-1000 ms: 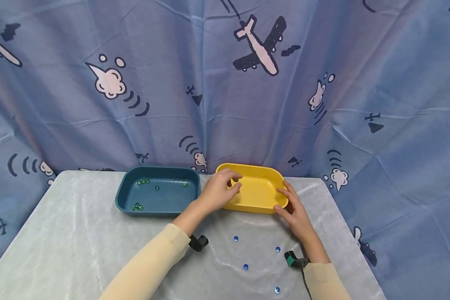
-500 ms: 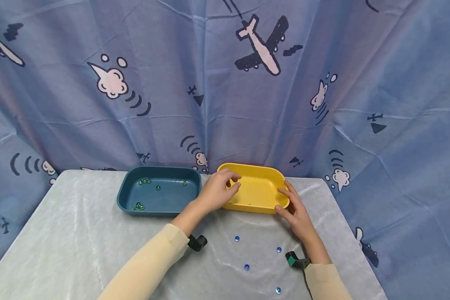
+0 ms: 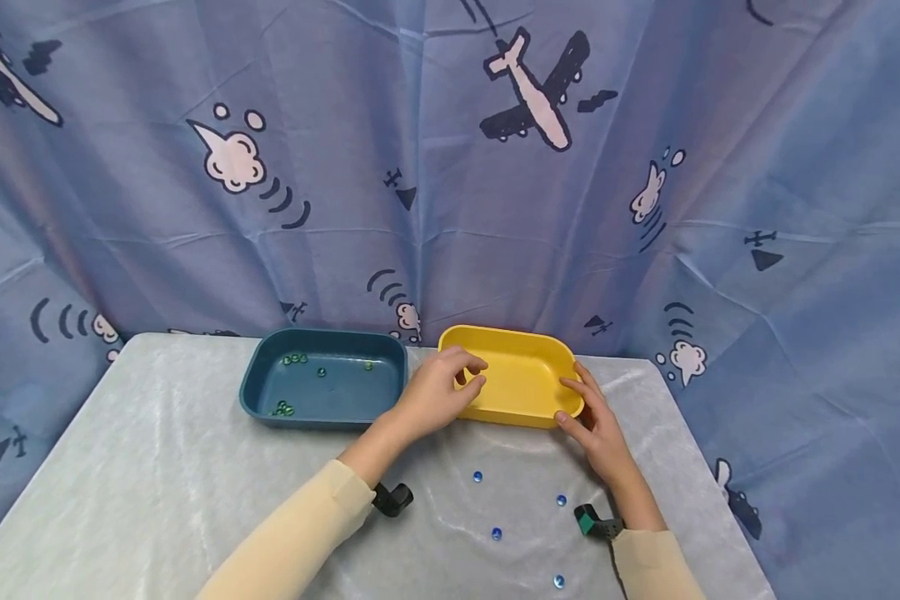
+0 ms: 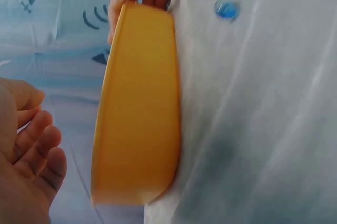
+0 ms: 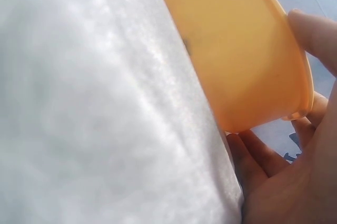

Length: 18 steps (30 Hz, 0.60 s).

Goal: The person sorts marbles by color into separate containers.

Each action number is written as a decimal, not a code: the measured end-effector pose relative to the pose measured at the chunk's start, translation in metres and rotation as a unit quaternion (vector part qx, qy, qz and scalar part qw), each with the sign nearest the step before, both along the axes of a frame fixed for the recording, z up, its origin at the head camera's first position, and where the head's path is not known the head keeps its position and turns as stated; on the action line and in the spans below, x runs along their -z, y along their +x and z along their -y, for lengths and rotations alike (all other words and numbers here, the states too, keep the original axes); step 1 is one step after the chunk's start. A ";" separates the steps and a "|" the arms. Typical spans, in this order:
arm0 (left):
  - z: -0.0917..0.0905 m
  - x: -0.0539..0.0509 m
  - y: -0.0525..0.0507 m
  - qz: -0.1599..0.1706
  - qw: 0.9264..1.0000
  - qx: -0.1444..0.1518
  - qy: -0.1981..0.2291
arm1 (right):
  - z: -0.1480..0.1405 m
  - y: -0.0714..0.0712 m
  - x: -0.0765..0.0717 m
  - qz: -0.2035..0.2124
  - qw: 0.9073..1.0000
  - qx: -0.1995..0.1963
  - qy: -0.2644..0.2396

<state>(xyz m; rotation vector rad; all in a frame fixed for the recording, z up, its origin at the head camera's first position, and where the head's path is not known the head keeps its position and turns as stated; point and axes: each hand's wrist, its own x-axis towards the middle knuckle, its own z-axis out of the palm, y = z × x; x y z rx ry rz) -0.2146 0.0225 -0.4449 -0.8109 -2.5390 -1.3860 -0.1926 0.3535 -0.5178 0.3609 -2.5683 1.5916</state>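
The left hand (image 3: pixel 435 393) hides part of the yellow tray (image 3: pixel 519 382) from above.

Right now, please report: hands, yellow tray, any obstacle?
Left hand empty, above yellow tray. Right hand holds its right end. Blue beads nearby, apparently not blocking.

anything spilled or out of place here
Possibly: four blue glass beads lie loose on the white cloth, while the green beads sit inside the teal tray. A blurred dark spot on the yellow tray, in the right wrist view, is unclear.
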 end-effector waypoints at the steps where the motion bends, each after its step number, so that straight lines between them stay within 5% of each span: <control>1: -0.001 0.001 0.004 -0.003 1.000 0.004 0.002 | 0.000 0.000 0.000 0.001 1.000 0.000 0.001; 13: -0.011 0.019 0.054 -0.015 0.995 0.048 0.092 | -0.001 -0.002 0.003 0.005 1.000 0.004 -0.005; 18: -0.012 0.029 0.073 0.035 0.989 0.067 0.126 | -0.001 -0.003 0.003 0.004 1.000 0.000 -0.009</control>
